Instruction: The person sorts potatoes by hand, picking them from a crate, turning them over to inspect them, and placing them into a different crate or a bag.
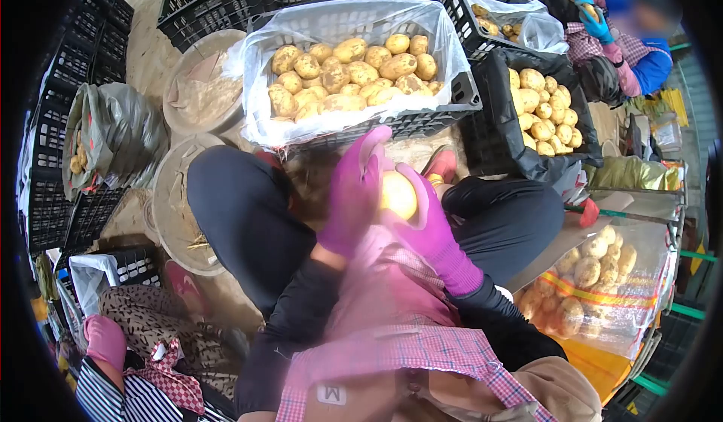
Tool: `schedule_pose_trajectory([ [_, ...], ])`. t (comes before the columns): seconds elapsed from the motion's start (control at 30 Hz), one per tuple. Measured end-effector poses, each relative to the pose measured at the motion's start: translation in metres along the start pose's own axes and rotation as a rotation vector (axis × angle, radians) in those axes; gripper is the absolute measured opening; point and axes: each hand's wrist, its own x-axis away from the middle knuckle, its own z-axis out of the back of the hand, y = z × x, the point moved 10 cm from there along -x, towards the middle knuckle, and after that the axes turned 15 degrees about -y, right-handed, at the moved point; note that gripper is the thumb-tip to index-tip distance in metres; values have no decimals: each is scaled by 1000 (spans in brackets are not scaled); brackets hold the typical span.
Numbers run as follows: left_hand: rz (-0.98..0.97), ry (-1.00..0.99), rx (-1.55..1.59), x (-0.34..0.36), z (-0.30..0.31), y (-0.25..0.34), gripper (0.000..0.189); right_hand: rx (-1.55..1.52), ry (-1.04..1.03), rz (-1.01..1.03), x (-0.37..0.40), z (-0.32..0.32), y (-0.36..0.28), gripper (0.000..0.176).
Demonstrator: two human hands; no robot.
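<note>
The pink checked apron [392,354], nearest the viewer, covers the lap of a seated person whose dark-trousered knees spread toward the lined crate [463,98]. Both hands wear pink gloves. The left hand [354,192] and right hand [423,222] are raised together on the near side of the lined crate, each curled around a single pale yellow potato [398,194]. The left hand wraps its left flank and top; the right hand cups it from below and from the right. The potato hangs between the two palms, in front of the lined crate's near wall and apart from it.

The lined crate is a black lattice box with a clear plastic liner, and it holds a heap of potatoes [346,75]. Just beside its right wall stands a second crate [489,139] with a black liner, also filled with potatoes. Beyond the lined crate's far right corner, a co-worker's blue glove [596,24] is raised above another lined box. To the right of the lined crate and nearer the viewer lies a clear bag of potatoes [595,279]. Left of the lined crate sit two round shallow baskets [197,94], and farther left a grey sack [124,132]. Well to its near left, another person's pink glove [105,340] shows above a striped sleeve; its grip cannot be told.
</note>
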Motion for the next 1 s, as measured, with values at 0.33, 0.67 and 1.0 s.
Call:
schedule_pose_trajectory([
  [0.33,160,16,319,2,-1,-15,29,-954,-203,-231,24,3,-5,65],
  [0.67,116,-26,248,5,-7,-23,36,-400,49,-19,36,90,-37,77],
  [1.0,275,-50,383,10,-12,-38,45,-653,553,1057,203,359,-164,76],
])
